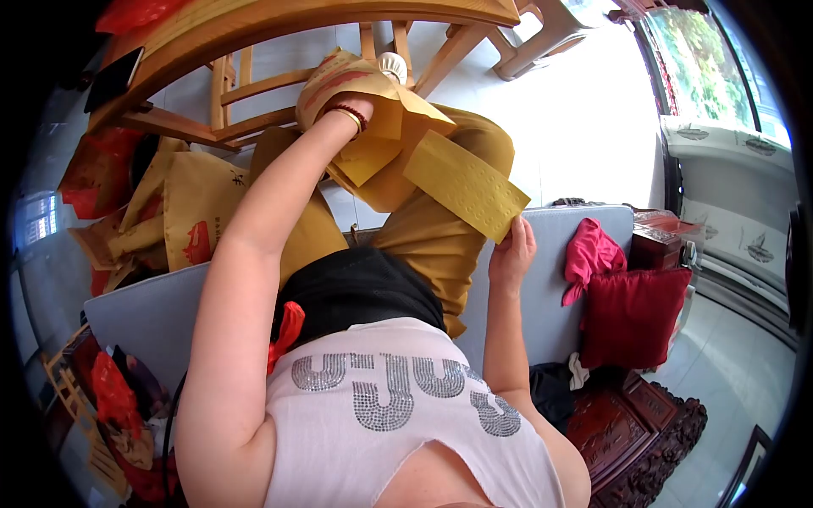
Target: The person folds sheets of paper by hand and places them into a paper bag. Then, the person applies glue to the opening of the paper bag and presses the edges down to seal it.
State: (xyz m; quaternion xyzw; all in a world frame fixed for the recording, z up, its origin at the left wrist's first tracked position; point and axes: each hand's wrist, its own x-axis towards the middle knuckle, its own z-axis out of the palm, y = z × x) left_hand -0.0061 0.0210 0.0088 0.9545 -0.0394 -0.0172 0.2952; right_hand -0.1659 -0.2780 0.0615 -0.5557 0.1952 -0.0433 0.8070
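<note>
Fingers (518, 230) of the right hand (512, 251) pinch a yellow embossed sheet (468, 186), just right of the paper bag (329, 80).
The left hand (359, 103) dips into the bag's opening, fingertips hidden, so its grip cannot be told; the thighs (487, 144) seem to steady the bag, and the end-hold probably keeps the sheet flat. Left of the bag lie printed sacks (199, 199); beyond it stands a wooden table (262, 34).

Attire comprises a pale sleeveless top (347, 449) with a notched neckline and silver-grey studded lettering (385, 415), a black layer (364, 292) at the waist, and mustard-brown trousers (432, 241); the left wrist (339, 127) bears a dark red bracelet (359, 117) (apparently beaded) beside a pale yellowish bangle (349, 118).
</note>
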